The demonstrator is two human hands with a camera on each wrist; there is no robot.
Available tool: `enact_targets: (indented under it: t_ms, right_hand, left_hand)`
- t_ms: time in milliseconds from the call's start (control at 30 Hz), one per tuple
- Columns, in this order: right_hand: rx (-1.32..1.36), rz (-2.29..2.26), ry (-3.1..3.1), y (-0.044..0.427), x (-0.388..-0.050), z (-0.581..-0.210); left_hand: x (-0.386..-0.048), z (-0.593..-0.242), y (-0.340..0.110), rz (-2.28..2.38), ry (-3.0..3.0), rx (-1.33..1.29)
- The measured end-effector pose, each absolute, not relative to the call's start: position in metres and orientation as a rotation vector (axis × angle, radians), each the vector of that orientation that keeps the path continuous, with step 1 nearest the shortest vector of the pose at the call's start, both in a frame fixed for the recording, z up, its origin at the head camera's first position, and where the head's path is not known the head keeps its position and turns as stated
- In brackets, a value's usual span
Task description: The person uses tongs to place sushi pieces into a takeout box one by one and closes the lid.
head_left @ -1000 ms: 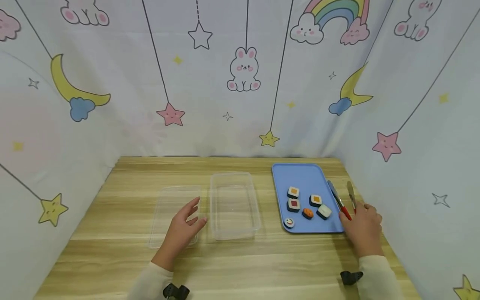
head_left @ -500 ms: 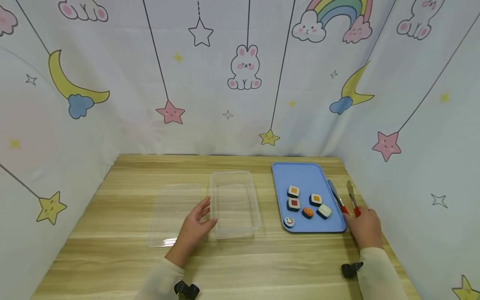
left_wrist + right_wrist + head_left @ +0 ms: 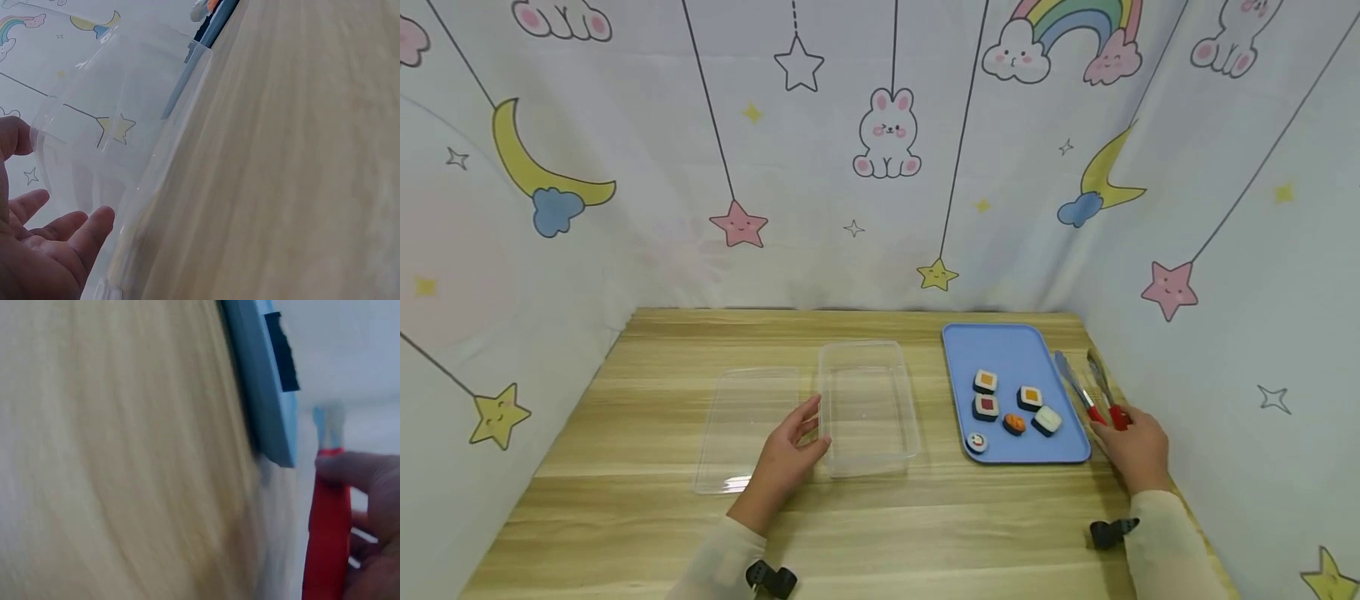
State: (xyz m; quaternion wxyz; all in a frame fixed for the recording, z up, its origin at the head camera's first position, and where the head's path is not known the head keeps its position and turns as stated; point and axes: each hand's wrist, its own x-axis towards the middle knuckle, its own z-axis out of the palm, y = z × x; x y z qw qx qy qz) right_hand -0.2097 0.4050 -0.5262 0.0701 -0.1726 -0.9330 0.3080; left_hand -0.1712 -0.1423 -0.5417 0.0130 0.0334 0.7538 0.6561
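Note:
My left hand (image 3: pixel 782 458) is at the left wall of a clear plastic container (image 3: pixel 913 417). Its fingers are spread and loosely bent, and they appear to touch that wall; in the left wrist view the fingers (image 3: pixel 90 237) show beside the see-through plastic. My right hand (image 3: pixel 1138 450) grips metal tongs with red handles (image 3: pixel 1118 417) just right of a blue tray (image 3: pixel 1000 346). The tongs' two arms stand apart, pointing to the back. In the right wrist view the thumb lies on a red handle (image 3: pixel 328 531). The remaining right fingers are partly hidden.
Several sushi pieces lie on the tray's front half, among them an orange-topped one (image 3: pixel 1014 424), a white-topped one (image 3: pixel 1047 421) and a small round roll (image 3: pixel 977 442). A clear flat lid (image 3: pixel 748 425) lies left of the container. Patterned cloth (image 3: pixel 805 167) stands around the table.
My left hand has moved right, from over the lid to the container's left wall. My right hand has closed round the tongs' red handles and shifted them slightly toward the back.

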Motion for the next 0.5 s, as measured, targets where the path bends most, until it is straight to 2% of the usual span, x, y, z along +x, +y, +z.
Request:
enact_targets:
  t_ms: [267,500]
  right_hand:
    - [-0.020,0.938,-2.977,0.403,-0.191,-0.497]
    - [0.332,0.906,-3.070,0.393,-0.183,-0.488]
  left_hand:
    - [-0.171,-0.541,-0.142,2.080,2.315,0.121]
    - [-0.172,-0.543,-0.143,2.047,2.337,0.128]
